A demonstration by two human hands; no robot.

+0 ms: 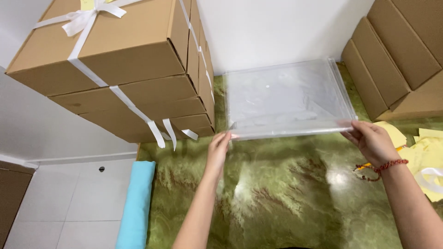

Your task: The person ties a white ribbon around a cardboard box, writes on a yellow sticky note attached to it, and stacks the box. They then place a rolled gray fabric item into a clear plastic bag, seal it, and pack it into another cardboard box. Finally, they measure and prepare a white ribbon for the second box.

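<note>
Green marbled surface (277, 193). Tied cardboard boxes (120, 64) stacked at left. Clear plastic bags (288, 99) lie stacked at surface's far edge. Left hand (219, 147), right hand (371, 140): fingers pinched on stack's near corners.

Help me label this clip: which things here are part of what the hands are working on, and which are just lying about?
In hand:
- stack of clear plastic bags, held at its near corners
- left hand
- right hand
- green marbled tabletop under the stack

Lying about:
- ribbon-tied cardboard boxes, left
- flat cardboard boxes, right
- yellow paper slips
- light blue cloth roll
</note>
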